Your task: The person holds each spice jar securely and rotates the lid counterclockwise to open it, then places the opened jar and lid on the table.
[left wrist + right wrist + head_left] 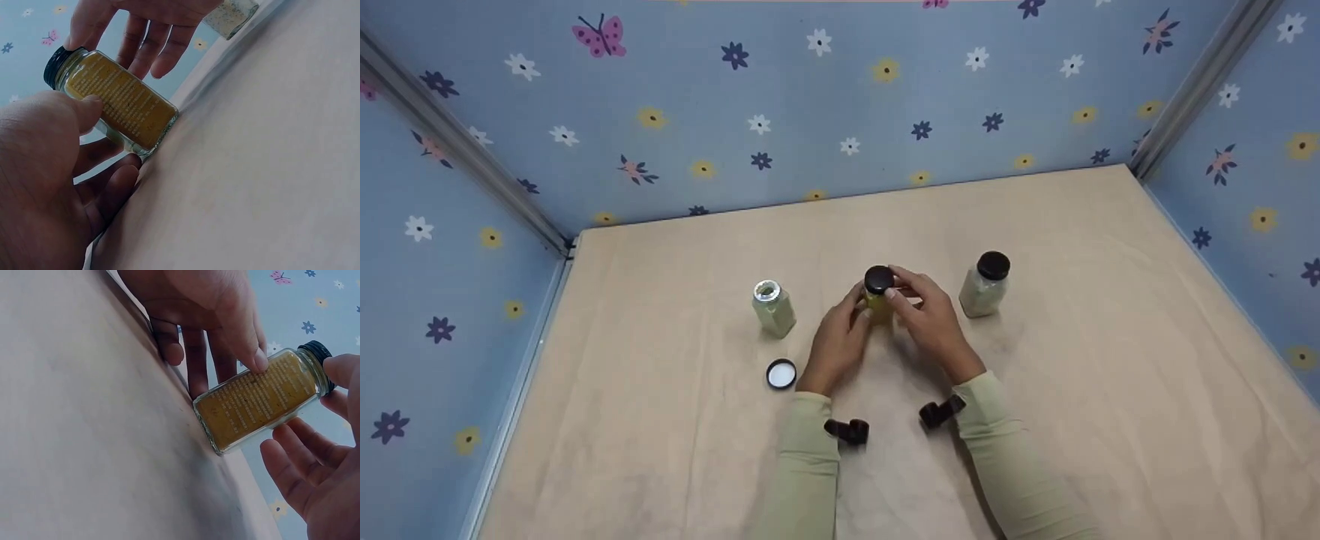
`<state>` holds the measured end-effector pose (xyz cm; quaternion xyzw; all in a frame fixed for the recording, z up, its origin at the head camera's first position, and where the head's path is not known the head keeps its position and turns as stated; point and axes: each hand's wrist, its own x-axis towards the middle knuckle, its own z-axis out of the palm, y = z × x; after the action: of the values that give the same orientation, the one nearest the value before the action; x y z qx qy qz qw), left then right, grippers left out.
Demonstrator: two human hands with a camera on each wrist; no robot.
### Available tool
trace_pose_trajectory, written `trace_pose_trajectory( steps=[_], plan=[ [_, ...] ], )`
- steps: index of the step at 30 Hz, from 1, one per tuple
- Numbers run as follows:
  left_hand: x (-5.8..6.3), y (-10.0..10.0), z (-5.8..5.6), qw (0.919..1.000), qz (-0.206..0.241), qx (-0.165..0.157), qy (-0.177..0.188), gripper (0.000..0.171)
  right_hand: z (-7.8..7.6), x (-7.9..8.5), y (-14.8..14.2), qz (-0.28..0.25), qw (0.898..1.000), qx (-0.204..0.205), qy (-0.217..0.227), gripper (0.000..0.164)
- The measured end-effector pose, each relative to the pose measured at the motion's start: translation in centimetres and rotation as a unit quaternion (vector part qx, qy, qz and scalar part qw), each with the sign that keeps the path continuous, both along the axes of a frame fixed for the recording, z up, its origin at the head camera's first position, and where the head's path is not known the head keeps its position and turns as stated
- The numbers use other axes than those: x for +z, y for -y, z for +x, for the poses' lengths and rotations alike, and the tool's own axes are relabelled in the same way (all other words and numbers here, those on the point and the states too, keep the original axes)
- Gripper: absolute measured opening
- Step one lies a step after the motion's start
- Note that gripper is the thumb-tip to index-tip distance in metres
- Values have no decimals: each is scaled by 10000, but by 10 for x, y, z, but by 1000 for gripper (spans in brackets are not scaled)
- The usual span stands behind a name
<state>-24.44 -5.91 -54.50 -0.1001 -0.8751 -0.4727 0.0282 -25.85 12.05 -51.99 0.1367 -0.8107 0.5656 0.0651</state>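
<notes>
A square glass spice jar of yellow-brown powder, with printed text on its side, stands upright on the cloth between both hands. My left hand grips the jar's body, thumb on the near face. With thumb and fingers my right hand pinches the black lid, which sits on the jar; its other fingers are spread beside the glass. To the left stands a jar of pale green contents without its lid, its silvery mouth showing. A loose black lid lies in front of it, white inside up.
Right of the hands stands another glass jar with pale contents and a black lid on. A beige cloth covers the table. Blue flowered panels rise at the back and both sides.
</notes>
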Motion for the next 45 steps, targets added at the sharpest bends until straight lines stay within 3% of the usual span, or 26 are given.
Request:
trace_pose_trajectory(
  steps=[11, 14, 18, 21, 27, 45],
  plan=[
    [1, -2, 0, 9999, 134, 14, -101, 51, -1, 0, 2, -326, 9994, -27, 106, 32],
    [0, -2, 0, 9999, 151, -25, -41, 51, 5, 12, 4, -299, 9995, -22, 134, 32],
    [-1, -2, 0, 9999, 159, -59, -23, 51, 6, 11, 3, -312, 9995, -12, 80, 32],
    [-1, -1, 1, 9999, 140, -82, -42, 51, 0, -1, 0, -230, 9997, -15, 89, 34],
    [0, -1, 1, 9997, 193, -129, -37, 51, 0, 1, 0, 2, 9998, 51, 191, 41],
    [-2, -2, 0, 9999, 126, -49, -29, 51, -1, 0, -2, -87, 9999, 45, 70, 41]
  ],
)
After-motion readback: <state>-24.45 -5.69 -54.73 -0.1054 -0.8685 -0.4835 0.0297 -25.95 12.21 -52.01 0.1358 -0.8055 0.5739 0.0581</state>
